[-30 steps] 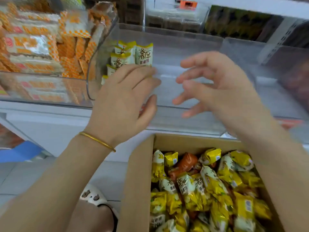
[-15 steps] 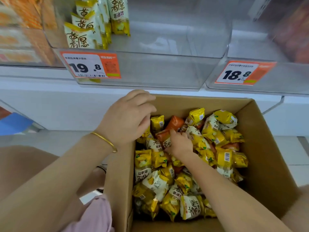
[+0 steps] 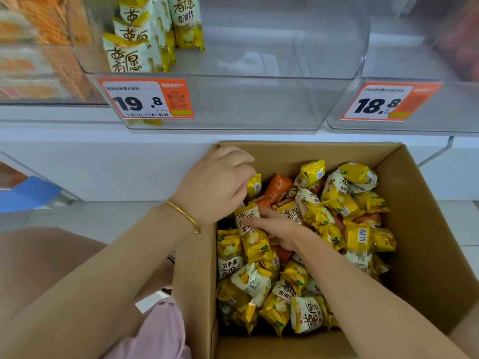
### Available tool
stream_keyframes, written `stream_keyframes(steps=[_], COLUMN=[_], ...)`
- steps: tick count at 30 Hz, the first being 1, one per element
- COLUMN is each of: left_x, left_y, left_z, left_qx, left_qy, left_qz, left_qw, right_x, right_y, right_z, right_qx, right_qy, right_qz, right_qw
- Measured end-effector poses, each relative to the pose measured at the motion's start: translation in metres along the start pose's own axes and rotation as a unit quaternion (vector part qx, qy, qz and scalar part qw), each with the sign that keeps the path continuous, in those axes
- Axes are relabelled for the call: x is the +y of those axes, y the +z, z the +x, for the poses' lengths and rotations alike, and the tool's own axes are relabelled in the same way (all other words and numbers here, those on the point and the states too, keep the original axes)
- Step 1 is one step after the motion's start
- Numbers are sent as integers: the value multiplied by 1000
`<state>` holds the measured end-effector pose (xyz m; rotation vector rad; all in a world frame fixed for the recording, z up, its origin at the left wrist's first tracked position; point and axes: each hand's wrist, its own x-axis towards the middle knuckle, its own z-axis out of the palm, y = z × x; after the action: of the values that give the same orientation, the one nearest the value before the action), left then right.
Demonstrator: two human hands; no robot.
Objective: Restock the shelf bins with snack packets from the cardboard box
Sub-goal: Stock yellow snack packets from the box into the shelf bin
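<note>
An open cardboard box [image 3: 427, 229] stands on the floor below the shelf, full of yellow and white snack packets [image 3: 313, 206] with a few orange ones [image 3: 277, 187]. My left hand [image 3: 217, 185], with a gold bangle on the wrist, hangs over the box's back left corner, its curled fingers pinching a small yellow packet [image 3: 254, 185]. Deeper in the box, my right hand [image 3: 277, 226] grips a white and yellow packet [image 3: 252, 239], thumb lying across it. Above, the clear shelf bin [image 3: 233, 104] tagged 19.8 holds several matching packets [image 3: 134, 47] at its left side.
A second clear bin [image 3: 440, 104] tagged 18.8 stands to the right, and a bin of orange packets [image 3: 39, 47] to the left. The white shelf base [image 3: 103, 156] runs behind the box. My knee [image 3: 39, 268] is left of the box.
Both hands came down from the shelf bin into the box. The view dropped with them. The right hand shifted left and took hold of a packet; the left hand closed on a small yellow one.
</note>
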<state>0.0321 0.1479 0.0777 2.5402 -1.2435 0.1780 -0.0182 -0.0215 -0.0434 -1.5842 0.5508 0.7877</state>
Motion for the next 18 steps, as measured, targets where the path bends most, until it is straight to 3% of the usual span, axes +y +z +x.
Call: stream_keyframes(steps=[7, 11, 15, 17, 18], left_x=[1, 3, 7, 7, 6], left_y=[5, 15, 24, 25, 22], left_z=[-4, -5, -1, 1, 2], left_qx=[-21, -60, -177, -165, -143], left_qy=[-20, -138, -318, -345, -339], left_qz=[-27, -93, -248, -339, -350], left_qw=[999, 984, 898, 860, 862], right_x=[12, 9, -12, -25, -32], right_y=[-7, -21, -37, -40, -41], right_z=[-16, -30, -58, -72, -78], right_qx=[-3, 5, -30, -60, -70], right_qy=[-75, -150, -221, -252, -265], right_qz=[24, 70, 140, 152, 151], right_qw=[997, 986, 965, 954, 950])
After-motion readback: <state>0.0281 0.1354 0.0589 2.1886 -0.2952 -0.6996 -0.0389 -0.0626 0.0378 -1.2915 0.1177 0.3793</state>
